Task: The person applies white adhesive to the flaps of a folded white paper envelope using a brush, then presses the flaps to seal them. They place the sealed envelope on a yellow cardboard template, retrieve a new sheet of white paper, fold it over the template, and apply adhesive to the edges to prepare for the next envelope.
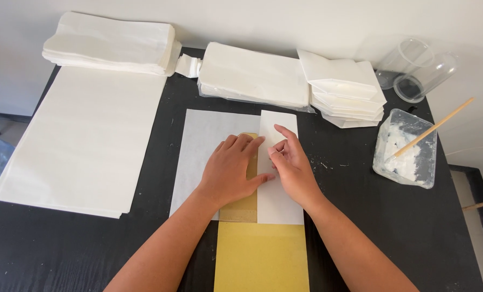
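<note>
Folding of white paper (pixel 279 203) over a yellow template (pixel 260 254) on the black table (pixel 360 216). We judge that the fold comes out cleanest if we keep the template square under the sheet and press the flap flat along its whole edge. Our left hand (pixel 232 168) lies open, palm down, on the template and the unfolded paper beside it; it grips nothing. Our right hand (pixel 290 162) rests loosely curled on the folded flap, fingertips (pixel 274 152) pressing near the crease, nothing pinched
</note>
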